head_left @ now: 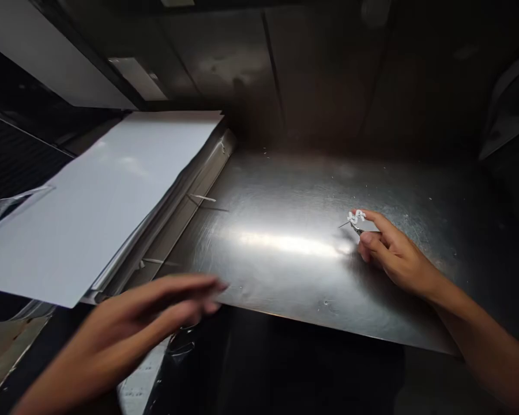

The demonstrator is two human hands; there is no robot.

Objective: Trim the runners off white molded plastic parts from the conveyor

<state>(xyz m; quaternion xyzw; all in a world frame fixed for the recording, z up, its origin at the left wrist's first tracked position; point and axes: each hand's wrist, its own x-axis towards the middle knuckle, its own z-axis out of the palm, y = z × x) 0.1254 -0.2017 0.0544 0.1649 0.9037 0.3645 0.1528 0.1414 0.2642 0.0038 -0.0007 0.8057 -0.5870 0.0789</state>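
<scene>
Two hands: right hand (395, 256) clenched on a small tool (356, 227) bearing a white curl (357, 217) over the steel counter (285, 190), curl light, likely fragile, hold by the tool; left hand (130, 323) released, near white sheets (99, 202).

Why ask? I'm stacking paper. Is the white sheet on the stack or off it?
On it: the white sheet lies on top of the stack, with its near corner jutting past the stack's edge.
</scene>
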